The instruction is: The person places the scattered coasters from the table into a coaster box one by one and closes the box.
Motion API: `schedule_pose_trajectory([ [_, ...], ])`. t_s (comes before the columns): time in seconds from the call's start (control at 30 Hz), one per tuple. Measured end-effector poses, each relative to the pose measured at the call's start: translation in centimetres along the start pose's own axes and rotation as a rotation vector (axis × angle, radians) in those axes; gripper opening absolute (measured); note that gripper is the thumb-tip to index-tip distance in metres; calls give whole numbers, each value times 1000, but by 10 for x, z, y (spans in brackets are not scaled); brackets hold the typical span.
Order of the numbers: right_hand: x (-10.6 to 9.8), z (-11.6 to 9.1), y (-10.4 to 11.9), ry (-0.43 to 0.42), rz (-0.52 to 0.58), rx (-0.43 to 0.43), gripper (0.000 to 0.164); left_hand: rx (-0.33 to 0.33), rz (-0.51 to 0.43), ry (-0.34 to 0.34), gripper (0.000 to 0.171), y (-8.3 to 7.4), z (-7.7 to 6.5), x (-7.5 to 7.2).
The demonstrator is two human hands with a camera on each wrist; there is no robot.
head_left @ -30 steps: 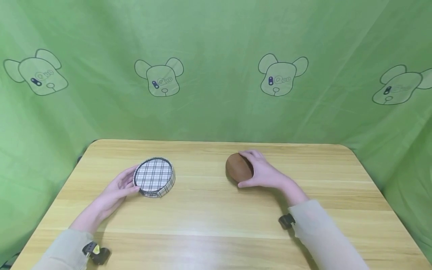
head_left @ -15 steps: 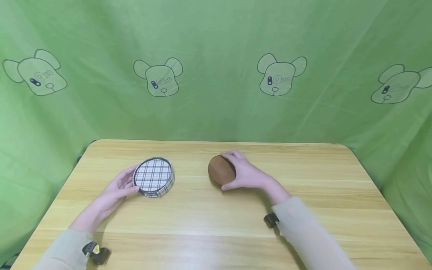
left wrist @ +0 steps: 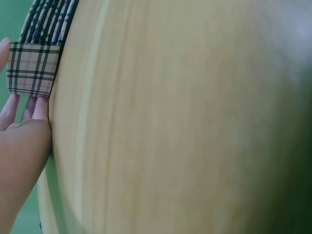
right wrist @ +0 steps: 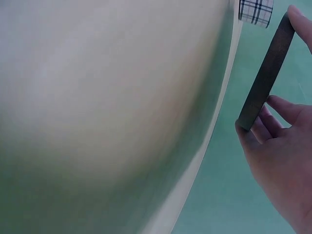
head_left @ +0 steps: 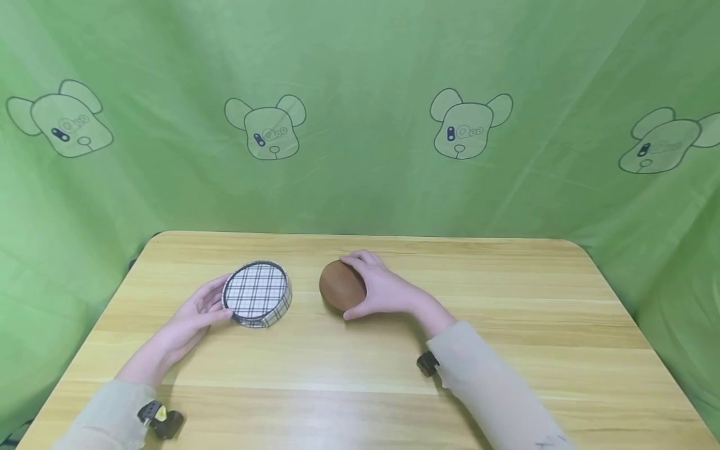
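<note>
On the left of the table in the head view stands a round plaid coaster holder (head_left: 256,292). Its curved side carries a flat plaid panel, and thin stacked plaid layers show beside the panel in the left wrist view. My left hand (head_left: 188,325) grips the holder's left side between thumb and fingers. To its right, my right hand (head_left: 379,287) holds a smooth brown round coaster (head_left: 340,285) by the edge, thumb at the near side and fingers at the far side. The coaster (right wrist: 267,73) is tilted and over the table, a short gap from the holder.
The wood-grain table (head_left: 360,387) has rounded far corners. A green curtain (head_left: 360,187) with bear-head outlines hangs behind it and along both sides. Small black cameras sit at the left sleeve (head_left: 107,412) and the right sleeve (head_left: 484,381).
My right hand has carried the brown coaster leftward across the table, closer to the plaid holder. My left hand and the holder have stayed in place.
</note>
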State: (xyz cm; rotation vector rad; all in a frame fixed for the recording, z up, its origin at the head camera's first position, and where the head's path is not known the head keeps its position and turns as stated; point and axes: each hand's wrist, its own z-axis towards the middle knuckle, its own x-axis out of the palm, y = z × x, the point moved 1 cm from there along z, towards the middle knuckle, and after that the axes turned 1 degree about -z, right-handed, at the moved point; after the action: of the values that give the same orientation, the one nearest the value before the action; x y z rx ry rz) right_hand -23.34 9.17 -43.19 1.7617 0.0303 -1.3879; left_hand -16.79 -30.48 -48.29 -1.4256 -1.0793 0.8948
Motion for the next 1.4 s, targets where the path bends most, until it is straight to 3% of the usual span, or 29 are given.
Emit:
schedule_pose_trajectory([
  [1.4, 41, 63, 65, 70, -55, -149, 118, -23, 12, -5, 87, -5, -3, 3],
])
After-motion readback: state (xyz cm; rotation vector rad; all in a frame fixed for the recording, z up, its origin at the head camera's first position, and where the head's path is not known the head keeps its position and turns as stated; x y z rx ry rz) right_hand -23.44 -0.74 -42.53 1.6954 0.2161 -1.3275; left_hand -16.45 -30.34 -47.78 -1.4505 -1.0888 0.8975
